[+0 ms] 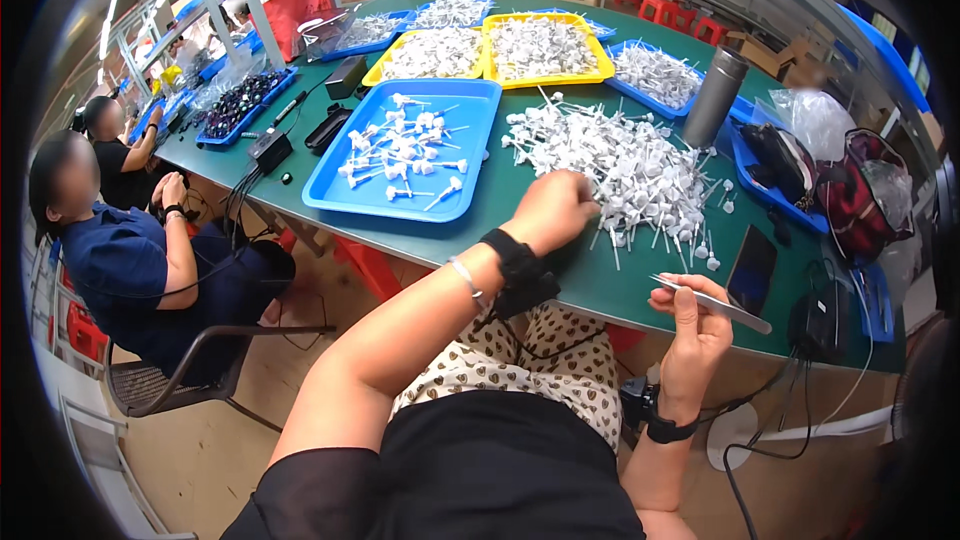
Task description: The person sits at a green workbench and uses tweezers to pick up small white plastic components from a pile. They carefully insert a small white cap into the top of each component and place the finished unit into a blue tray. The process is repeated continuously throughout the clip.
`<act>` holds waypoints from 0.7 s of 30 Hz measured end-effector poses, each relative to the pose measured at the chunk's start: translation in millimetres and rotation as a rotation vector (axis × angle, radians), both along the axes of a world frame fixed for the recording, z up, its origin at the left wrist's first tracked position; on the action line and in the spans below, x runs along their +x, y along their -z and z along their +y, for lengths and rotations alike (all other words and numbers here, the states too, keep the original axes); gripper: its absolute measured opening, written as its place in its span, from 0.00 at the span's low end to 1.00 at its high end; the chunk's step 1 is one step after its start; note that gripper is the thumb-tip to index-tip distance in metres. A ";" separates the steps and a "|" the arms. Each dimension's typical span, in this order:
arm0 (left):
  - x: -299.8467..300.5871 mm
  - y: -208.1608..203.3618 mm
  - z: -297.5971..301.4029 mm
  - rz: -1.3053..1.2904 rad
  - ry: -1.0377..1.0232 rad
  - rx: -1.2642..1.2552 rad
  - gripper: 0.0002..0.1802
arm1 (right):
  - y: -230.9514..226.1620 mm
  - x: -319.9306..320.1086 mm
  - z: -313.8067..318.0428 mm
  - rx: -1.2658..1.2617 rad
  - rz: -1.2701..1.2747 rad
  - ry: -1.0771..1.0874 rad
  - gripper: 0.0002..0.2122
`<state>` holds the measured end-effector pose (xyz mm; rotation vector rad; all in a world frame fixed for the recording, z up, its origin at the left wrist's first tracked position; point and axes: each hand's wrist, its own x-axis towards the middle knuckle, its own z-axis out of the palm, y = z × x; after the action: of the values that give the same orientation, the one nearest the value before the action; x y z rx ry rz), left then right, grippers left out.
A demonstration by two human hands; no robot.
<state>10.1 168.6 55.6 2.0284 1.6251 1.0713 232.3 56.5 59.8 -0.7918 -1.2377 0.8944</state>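
A large heap of small white plastic parts with thin stems (640,165) lies on the green table. At its near left edge is my left hand (555,212), fingers curled in against the pieces; what they pinch is hidden behind the hand. My right hand (692,335) is raised by the table's front edge and grips metal tweezers (735,312) between thumb and fingers, tips pointing left toward the heap. Left of the heap, a blue tray (400,208) carries a loose scatter of the same white parts.
Two yellow trays (548,81) and several blue ones full of white parts line the back. A grey cylindrical flask (716,100), a phone (752,270) and a dark red bag (865,190) stand to the right. Two people sit at left, near a tray of dark parts (240,108).
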 end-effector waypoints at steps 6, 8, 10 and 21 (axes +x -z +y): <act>-23.0 -13.2 -48.2 -0.689 0.105 -0.254 0.07 | 4.3 -7.5 -1.4 -0.018 0.027 -0.057 0.07; -23.4 -8.6 -85.2 -0.723 0.125 -0.263 0.11 | 7.6 -14.8 -4.3 -0.028 0.013 -0.094 0.07; -16.9 -0.1 -122.4 -0.730 0.104 -0.241 0.11 | 9.1 -24.0 -8.4 -0.054 0.020 -0.138 0.07; -3.8 54.1 -180.7 -0.482 0.062 0.070 0.10 | 27.4 -61.3 -33.7 -0.013 -0.103 -0.325 0.07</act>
<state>6.4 -12.1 1.4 1.6710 1.2829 1.4699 171.0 22.8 32.4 -0.6630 -1.4788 1.1354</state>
